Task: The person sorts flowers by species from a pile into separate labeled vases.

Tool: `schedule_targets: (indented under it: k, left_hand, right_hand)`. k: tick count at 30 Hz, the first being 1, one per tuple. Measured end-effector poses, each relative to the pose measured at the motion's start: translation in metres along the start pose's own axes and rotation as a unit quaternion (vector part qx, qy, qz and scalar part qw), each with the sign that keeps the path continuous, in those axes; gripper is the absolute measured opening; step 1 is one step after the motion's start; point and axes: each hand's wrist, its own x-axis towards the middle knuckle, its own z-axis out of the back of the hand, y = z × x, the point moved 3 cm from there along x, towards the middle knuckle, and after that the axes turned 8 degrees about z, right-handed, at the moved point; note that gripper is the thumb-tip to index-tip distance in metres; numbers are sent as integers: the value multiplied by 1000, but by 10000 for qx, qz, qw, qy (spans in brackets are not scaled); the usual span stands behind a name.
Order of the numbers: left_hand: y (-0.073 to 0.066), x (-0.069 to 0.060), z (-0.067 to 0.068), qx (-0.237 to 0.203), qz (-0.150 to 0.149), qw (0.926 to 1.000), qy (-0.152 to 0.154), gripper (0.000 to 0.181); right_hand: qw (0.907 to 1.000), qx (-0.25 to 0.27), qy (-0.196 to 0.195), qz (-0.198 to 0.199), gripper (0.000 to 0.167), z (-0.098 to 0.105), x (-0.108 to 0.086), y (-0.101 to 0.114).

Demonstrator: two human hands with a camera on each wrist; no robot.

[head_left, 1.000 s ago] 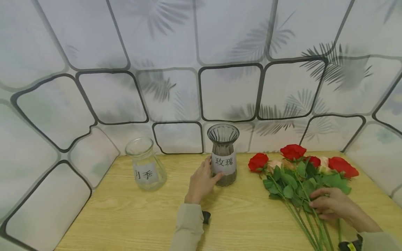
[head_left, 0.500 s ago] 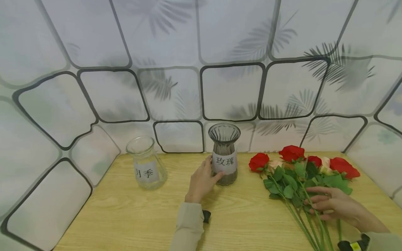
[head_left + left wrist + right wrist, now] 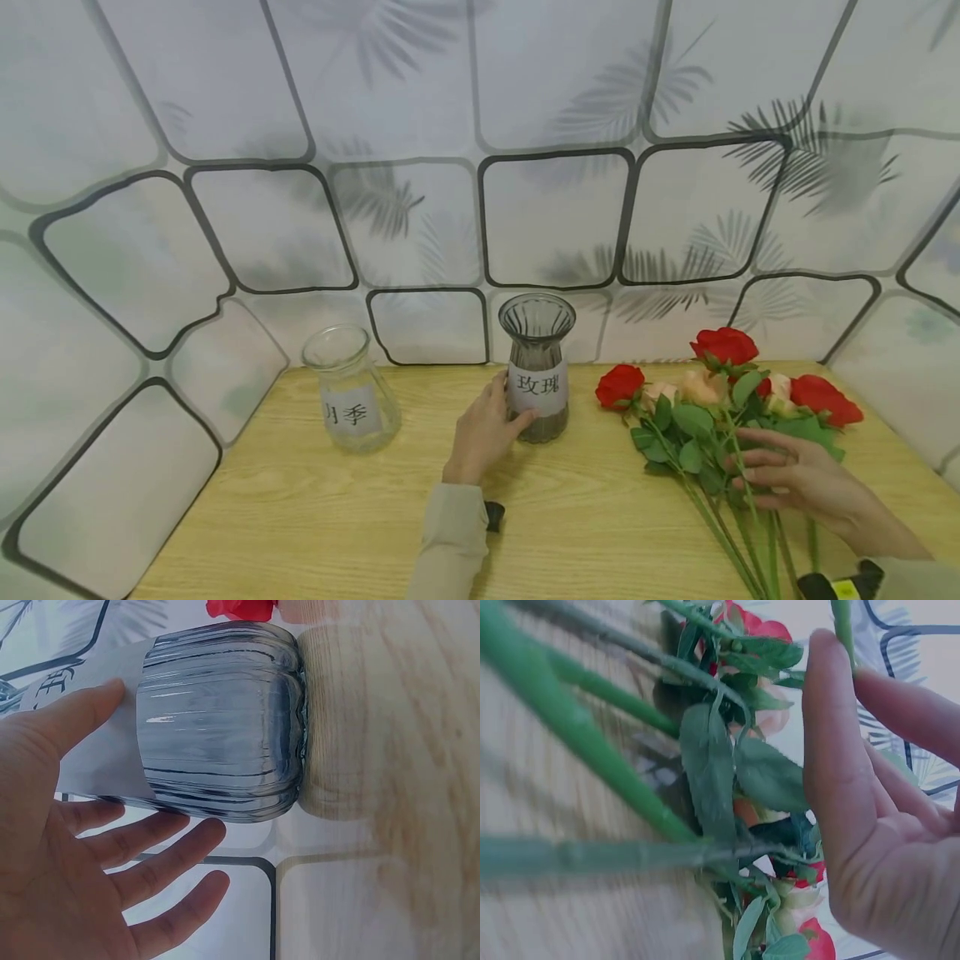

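A grey ribbed glass vase (image 3: pixel 537 350) with a white label stands upright near the back of the table. My left hand (image 3: pixel 480 437) holds it from the left, thumb (image 3: pixel 90 709) on the label and fingers along the other side; some fingertips are apart from the glass. To the right, artificial roses lie in a bunch, red and pale peach. My right hand (image 3: pixel 798 479) pinches one green stem (image 3: pixel 843 626) between thumb and finger. That stem leads to a red rose (image 3: pixel 723 346), raised at the back of the bunch. Leaves partly hide the other stems.
A clear glass vase (image 3: pixel 390 417) with a labelled front stands to the left on the wooden table (image 3: pixel 322 517). A patterned wall covering (image 3: pixel 555 221) rises directly behind the table. Loose stems (image 3: pixel 723 533) extend toward the table's front.
The red rose has risen and shifted slightly right, uncovering a peach rose beneath. My right hand has moved up slightly with its stem. My left hand and the grey vase have hardly moved.
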Motion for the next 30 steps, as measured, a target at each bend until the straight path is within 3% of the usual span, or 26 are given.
schedule_targets:
  k: [7,18,22,30]
  left_hand:
    - [1,0,0,1,-12,10000,-24,76]
    - [2,-2,-1,-7,-1,10000,-22,75]
    - [2,-2,-1,-35,-16,10000,-21,75]
    - [1,-1,-2,-82,-67,9999,-11,74]
  right_hand:
    - [9969,-123,-733,241,51,-6,3,2]
    - [9855,71,-1414,932,54,-14,4,6]
    - [9786,265,-1728,1085,54,-17,5,8]
    - [9688,934,-1868,1331,46,-22,7,11]
